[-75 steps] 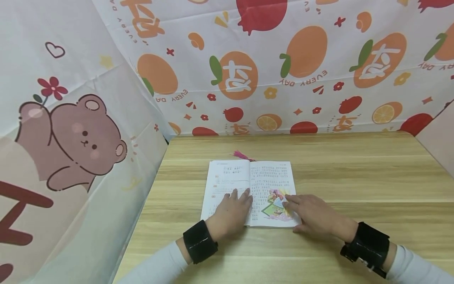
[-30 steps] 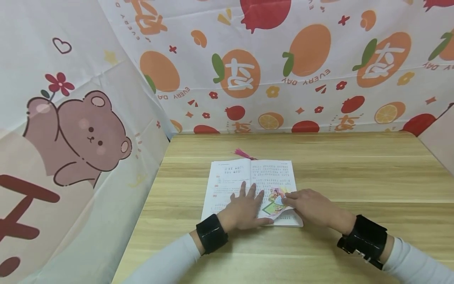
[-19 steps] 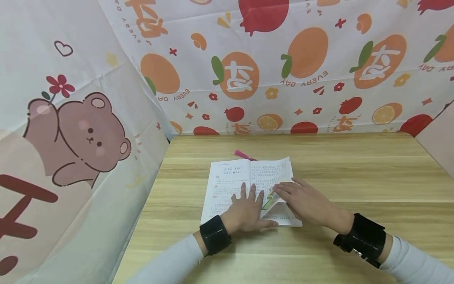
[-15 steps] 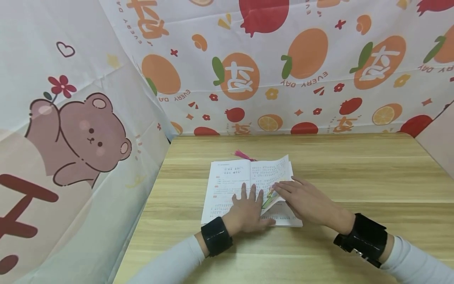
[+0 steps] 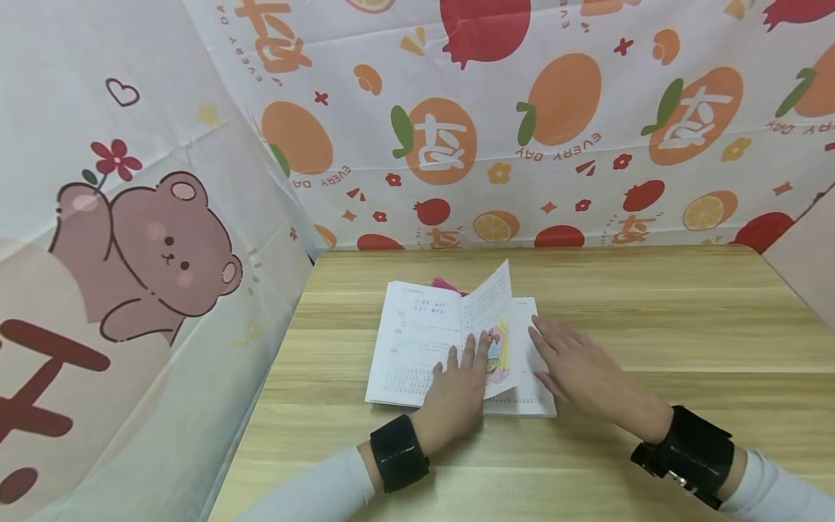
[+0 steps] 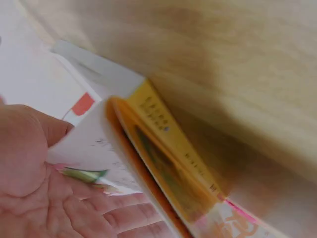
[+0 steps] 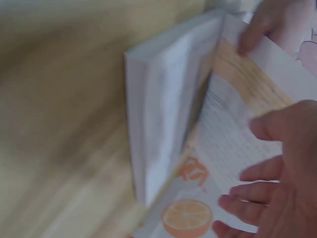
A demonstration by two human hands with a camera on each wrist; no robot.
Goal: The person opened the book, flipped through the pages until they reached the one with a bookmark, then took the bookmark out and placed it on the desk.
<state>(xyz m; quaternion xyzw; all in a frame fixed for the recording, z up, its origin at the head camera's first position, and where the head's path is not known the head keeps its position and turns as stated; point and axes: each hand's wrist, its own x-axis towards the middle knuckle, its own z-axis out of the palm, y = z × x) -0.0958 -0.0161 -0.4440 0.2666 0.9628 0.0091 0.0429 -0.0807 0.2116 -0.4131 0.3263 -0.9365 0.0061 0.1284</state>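
An open book (image 5: 417, 341) lies in the middle of the wooden table (image 5: 652, 319). One leaf with a coloured picture (image 5: 493, 319) stands up from the spine, tilted to the left. My left hand (image 5: 457, 388) lies at the book's near edge with straight fingers, and the raised leaf leans against its thumb side. In the left wrist view the leaf (image 6: 94, 148) rests on my palm (image 6: 49, 198). My right hand (image 5: 574, 366) lies flat, fingers straight, on the uncovered right page. The right wrist view shows the stack of pages (image 7: 158, 114) edge-on.
A pink tassel (image 5: 446, 281) pokes out behind the book's far edge. A fruit-print cloth (image 5: 561, 123) hangs at the back, a bear-print cloth (image 5: 130, 239) closes the left side. Bare tabletop stretches right of the book. Black bands (image 5: 398, 449) wrap both wrists.
The right page has lifted at its corner and swung up to standing. My left hand slid under it. My right hand let go of the corner and moved onto the page beneath.
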